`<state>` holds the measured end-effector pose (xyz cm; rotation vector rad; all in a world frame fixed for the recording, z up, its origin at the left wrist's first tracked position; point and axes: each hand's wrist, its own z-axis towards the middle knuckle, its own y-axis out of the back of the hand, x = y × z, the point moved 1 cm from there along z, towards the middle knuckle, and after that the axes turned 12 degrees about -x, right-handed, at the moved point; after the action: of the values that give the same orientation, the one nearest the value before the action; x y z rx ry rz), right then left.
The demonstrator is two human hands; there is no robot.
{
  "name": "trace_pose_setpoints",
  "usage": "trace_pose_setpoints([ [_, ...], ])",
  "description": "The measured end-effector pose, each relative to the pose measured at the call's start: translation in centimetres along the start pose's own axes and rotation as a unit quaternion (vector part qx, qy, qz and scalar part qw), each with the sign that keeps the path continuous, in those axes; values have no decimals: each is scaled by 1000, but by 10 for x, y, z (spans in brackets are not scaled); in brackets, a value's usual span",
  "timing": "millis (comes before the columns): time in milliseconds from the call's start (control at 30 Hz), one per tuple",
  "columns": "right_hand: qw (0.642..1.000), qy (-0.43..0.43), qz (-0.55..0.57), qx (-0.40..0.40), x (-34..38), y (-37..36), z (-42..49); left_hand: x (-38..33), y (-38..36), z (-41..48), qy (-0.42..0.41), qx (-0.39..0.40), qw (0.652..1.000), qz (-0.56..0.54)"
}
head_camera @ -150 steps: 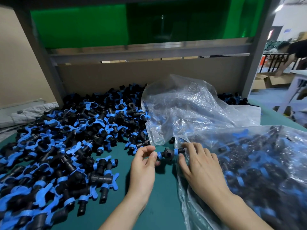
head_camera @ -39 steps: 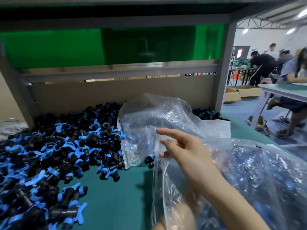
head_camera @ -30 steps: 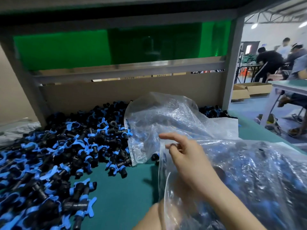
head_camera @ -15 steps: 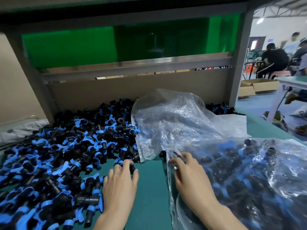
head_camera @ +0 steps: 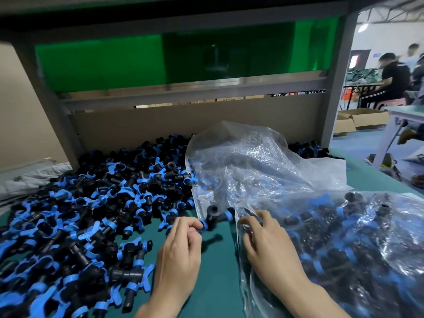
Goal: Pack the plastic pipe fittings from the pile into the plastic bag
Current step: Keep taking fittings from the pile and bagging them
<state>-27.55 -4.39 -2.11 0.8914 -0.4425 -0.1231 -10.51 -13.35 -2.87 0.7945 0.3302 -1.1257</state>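
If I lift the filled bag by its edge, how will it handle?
Probably floppy: the plastic bag is thin, wrinkled film. Likely heavy, as many fittings fill it. Its mouth at the right hand might spill.

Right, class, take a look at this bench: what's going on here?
A person is packing black-and-blue fittings. The left hand pinches one fitting just off the pile, close to the bag's mouth. The right hand grips the edge of the clear bag, which already holds many fittings. This one is not yet inside. A crumpled bag lies behind.
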Motion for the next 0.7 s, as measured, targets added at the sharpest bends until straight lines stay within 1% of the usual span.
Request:
trace_pose_setpoints([
  [100, 1000, 3, -2, 0, 0, -1, 0, 0, -3, -1, -5, 41, 998, -49],
  [267, 1000, 7, 4, 0, 1, 0, 1, 4, -4, 0, 15, 63, 994, -84],
  [500, 1000, 10, -9, 6, 0, 0, 0, 5, -5, -1, 16, 116, 990, -79],
  [700, 1000, 12, -7, 7, 1, 1, 1, 4, -6, -1, 13, 123, 989, -80],
])
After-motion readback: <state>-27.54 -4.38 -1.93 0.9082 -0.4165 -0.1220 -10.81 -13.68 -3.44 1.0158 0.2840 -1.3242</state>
